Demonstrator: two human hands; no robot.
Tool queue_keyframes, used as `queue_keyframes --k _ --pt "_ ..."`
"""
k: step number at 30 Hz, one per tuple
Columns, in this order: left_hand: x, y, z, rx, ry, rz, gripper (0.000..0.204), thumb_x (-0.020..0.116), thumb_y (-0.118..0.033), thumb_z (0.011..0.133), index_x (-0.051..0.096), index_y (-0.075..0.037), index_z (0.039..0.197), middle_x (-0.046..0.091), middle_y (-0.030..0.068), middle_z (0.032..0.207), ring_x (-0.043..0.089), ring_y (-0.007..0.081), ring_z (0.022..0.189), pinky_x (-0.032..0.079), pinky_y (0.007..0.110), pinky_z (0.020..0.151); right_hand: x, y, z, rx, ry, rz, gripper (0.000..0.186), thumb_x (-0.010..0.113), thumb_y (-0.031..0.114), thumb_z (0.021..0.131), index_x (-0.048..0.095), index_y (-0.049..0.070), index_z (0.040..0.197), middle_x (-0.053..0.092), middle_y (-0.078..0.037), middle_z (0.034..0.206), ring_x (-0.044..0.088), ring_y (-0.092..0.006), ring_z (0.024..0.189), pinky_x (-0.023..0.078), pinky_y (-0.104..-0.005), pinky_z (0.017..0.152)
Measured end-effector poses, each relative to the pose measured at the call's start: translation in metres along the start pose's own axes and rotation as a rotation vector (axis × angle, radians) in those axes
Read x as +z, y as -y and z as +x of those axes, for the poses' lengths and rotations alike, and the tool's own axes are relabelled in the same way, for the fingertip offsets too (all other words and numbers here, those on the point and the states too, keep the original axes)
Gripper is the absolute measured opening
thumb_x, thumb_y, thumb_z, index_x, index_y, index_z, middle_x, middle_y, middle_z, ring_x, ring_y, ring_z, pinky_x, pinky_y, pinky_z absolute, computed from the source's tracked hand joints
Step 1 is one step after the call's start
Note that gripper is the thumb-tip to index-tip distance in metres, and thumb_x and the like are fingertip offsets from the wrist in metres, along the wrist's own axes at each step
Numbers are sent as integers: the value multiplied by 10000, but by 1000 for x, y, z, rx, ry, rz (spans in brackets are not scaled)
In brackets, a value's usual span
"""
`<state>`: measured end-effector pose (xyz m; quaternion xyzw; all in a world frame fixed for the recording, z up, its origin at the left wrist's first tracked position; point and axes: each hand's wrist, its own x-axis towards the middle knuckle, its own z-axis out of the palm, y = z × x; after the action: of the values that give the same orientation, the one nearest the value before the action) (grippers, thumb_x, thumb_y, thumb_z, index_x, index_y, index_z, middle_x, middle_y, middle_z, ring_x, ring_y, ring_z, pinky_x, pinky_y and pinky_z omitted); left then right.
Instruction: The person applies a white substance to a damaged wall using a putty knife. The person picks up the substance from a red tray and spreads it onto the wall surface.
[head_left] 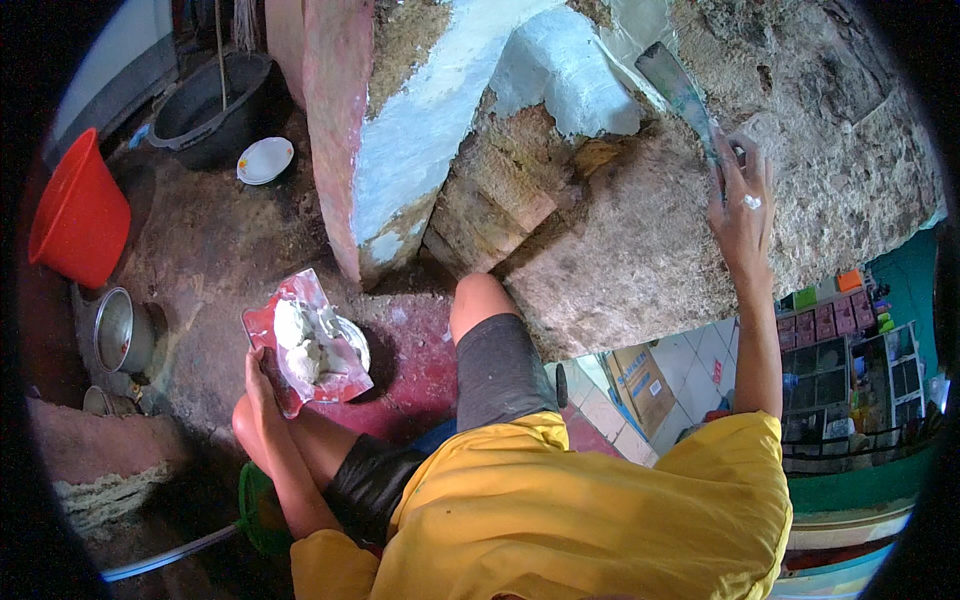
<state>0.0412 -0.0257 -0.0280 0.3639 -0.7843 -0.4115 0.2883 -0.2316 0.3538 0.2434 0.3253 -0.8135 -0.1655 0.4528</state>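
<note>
The two hands are well apart. The left hand (260, 385) grips a red board (262, 328) by its edge, a heap of white paste (297, 350) on it beside the fingers. The right hand (742, 205) is closed round a scraper (684, 100) — its blade over a rough surface (620, 270), contact unclear. Well beyond the left hand — a white plate (265, 161).

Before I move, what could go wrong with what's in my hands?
The white paste sits heaped on the red board, which your left hand holds near one edge, so a tilt might slide some off. Your right hand holds the scraper by the rough surface; its blade could snag on a bump, though I can't tell whether it's touching.
</note>
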Motion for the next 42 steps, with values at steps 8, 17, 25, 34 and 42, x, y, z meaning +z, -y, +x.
queue_keyframes --k 8,17,25,34,42 --pt "1 2 4 -38 -3 -16 425 513 -411 920 627 -47 1107 637 59 780 543 111 672 453 253 656 3 0 -8 59 53 26 509 594 -38 785 533 106 1270 504 -135 1145 530 -324 888 448 -426 763" --pt "5 13 20 -117 9 -62 438 519 -427 910 633 -46 1093 634 57 771 541 114 665 452 257 656 -7 3 -13 90 52 29 466 601 -41 793 553 85 1239 500 -137 1152 540 -317 971 485 -397 744" --pt "5 14 16 -154 18 -66 450 523 -441 902 639 -45 1081 632 56 762 540 117 660 452 261 656 -11 7 -23 178 50 58 418 595 3 796 579 106 1201 515 -134 1145 541 -332 979 493 -406 779" --pt "6 17 22 -222 23 -101 464 528 -457 892 645 -44 1067 630 55 753 538 120 653 451 265 656 -14 10 -13 142 26 129 426 586 -44 810 566 69 1220 514 -127 1141 542 -306 963 480 -381 776" --pt "2 14 13 -262 27 -94 476 532 -472 883 651 -43 1055 628 54 744 537 122 648 451 269 656 4 6 -8 115 42 43 429 596 24 796 563 100 1217 511 -141 1144 525 -354 956 473 -426 782"
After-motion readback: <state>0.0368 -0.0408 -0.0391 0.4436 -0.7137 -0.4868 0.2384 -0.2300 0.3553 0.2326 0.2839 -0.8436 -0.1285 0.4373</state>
